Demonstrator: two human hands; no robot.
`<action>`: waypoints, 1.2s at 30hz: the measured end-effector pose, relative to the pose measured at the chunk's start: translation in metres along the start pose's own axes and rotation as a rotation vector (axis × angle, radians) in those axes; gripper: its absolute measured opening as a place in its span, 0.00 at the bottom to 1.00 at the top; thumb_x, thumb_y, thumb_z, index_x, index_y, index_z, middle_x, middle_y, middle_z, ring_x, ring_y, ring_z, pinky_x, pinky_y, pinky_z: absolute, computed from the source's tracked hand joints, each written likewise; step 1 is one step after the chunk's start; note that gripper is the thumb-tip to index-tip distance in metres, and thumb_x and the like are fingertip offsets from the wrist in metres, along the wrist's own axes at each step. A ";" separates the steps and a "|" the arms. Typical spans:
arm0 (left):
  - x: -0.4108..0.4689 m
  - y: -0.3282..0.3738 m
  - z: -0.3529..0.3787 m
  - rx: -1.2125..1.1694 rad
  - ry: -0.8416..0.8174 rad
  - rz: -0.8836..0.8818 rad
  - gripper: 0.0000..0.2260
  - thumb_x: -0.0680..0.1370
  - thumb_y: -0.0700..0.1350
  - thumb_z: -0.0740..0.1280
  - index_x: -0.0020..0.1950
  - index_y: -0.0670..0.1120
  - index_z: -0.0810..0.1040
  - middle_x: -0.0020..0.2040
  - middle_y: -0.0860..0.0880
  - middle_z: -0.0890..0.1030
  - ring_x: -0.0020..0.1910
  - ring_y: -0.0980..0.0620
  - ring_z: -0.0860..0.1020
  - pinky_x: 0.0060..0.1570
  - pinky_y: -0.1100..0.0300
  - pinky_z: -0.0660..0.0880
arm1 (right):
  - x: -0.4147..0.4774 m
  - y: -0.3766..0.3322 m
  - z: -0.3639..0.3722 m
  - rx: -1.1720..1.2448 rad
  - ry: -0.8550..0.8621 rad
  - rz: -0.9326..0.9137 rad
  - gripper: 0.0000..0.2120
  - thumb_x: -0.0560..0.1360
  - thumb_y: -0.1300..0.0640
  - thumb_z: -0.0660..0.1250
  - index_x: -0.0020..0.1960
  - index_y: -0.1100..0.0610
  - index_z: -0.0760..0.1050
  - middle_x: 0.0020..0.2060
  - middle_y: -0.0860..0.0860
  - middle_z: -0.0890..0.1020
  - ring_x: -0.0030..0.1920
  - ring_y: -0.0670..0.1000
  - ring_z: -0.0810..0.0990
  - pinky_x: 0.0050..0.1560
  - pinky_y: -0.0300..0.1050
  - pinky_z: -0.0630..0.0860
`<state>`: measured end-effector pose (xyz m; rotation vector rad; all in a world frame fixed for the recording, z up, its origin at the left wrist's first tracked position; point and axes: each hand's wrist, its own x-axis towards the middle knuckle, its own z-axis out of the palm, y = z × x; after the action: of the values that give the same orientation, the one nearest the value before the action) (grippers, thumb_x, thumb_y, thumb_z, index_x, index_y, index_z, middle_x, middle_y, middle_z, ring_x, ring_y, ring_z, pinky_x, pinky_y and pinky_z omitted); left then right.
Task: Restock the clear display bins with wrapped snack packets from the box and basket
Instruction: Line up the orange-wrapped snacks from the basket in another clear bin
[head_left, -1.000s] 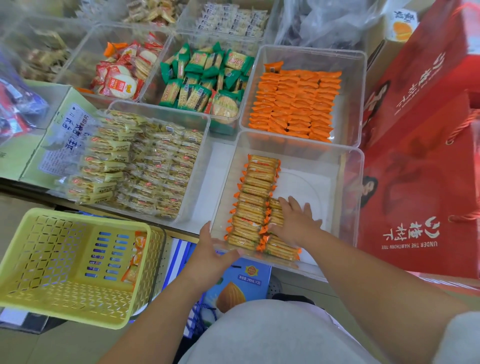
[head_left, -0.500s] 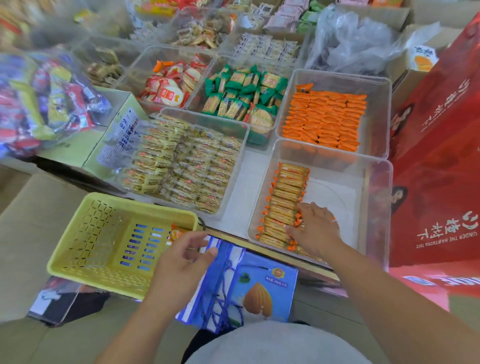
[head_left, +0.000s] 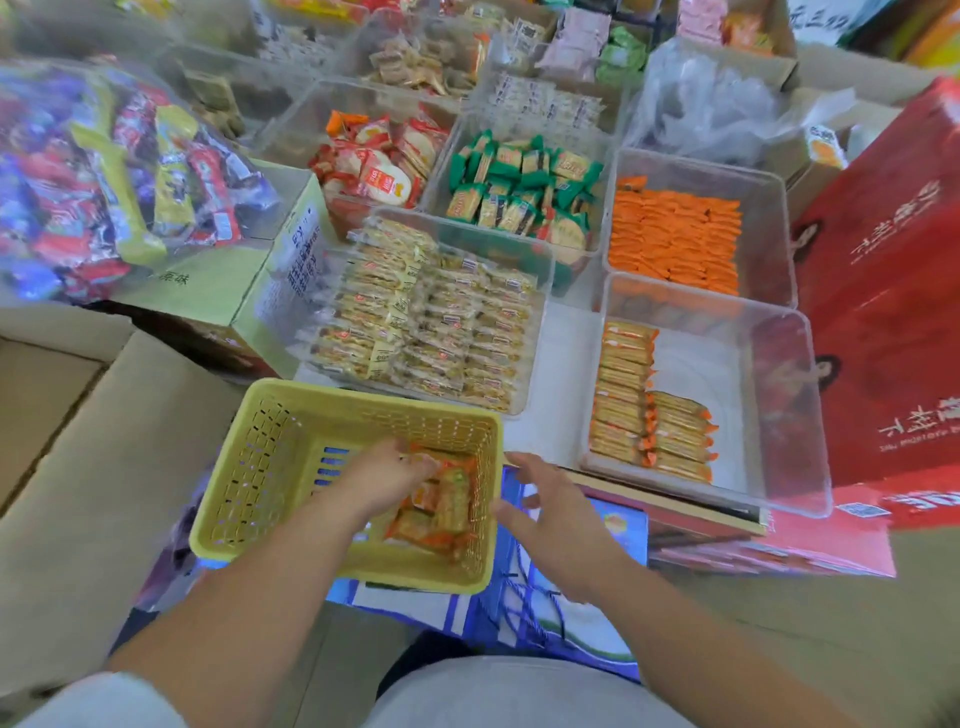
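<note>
Snack packets (head_left: 441, 509) are lying in a loose heap at the right end of the yellow basket (head_left: 363, 397). They are flat oblong cracker packs with clear film showing tan biscuit and orange crimped ends. Motion blur is softening their edges.

Left hand (head_left: 384, 480) is reaching down inside the basket, fingertips (head_left: 418, 462) touching the heap. Blur is hiding whether they are closing round a pack, so the grip cannot be told. Right hand (head_left: 553, 519) is hovering just beside the basket's right wall, fingers spread and relaxed, holding nothing, above a blue paper bag (head_left: 571, 618).

Basket is showing as rigid plastic, rectangular, with walls pierced by rows of slots.

Near clear bin (head_left: 779, 457), hard transparent plastic with rounded corners, is holding matching packs (head_left: 623, 400). They are lying flat in one long row against its left wall, with a shorter row touching it on the right.

Behind it, a second bin (head_left: 774, 187) is carrying orange-wrapped packs (head_left: 675, 244) in tight rows. To the left, other bins are holding pale yellow packs (head_left: 431, 332), green-wrapped crackers (head_left: 519, 197) and red-and-white round crackers (head_left: 384, 166). Red gift boxes (head_left: 883, 270) are standing at the right.
</note>
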<state>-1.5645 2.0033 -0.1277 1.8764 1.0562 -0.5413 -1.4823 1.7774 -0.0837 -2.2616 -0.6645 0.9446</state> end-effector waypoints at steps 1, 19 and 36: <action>0.003 0.001 0.005 0.004 -0.049 -0.004 0.29 0.78 0.61 0.71 0.73 0.46 0.74 0.65 0.44 0.79 0.63 0.43 0.78 0.55 0.55 0.72 | -0.002 -0.003 0.008 0.041 -0.029 0.043 0.25 0.80 0.45 0.66 0.74 0.39 0.63 0.64 0.46 0.75 0.52 0.46 0.79 0.54 0.45 0.76; 0.021 -0.011 0.048 -0.313 -0.400 -0.058 0.07 0.80 0.45 0.73 0.57 0.46 0.82 0.50 0.46 0.88 0.51 0.45 0.86 0.56 0.47 0.82 | -0.008 -0.006 0.041 0.299 -0.013 0.272 0.18 0.84 0.53 0.61 0.70 0.35 0.68 0.55 0.46 0.82 0.42 0.53 0.87 0.45 0.57 0.84; 0.030 -0.036 0.002 0.572 -0.537 0.251 0.29 0.74 0.52 0.77 0.73 0.52 0.75 0.63 0.52 0.79 0.57 0.52 0.78 0.59 0.54 0.76 | -0.004 -0.001 0.045 0.274 -0.035 0.255 0.17 0.84 0.52 0.59 0.68 0.33 0.67 0.55 0.42 0.82 0.45 0.49 0.87 0.49 0.60 0.84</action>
<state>-1.5783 2.0240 -0.1680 2.1197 0.3170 -1.2045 -1.5190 1.7899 -0.1071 -2.1179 -0.2431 1.1234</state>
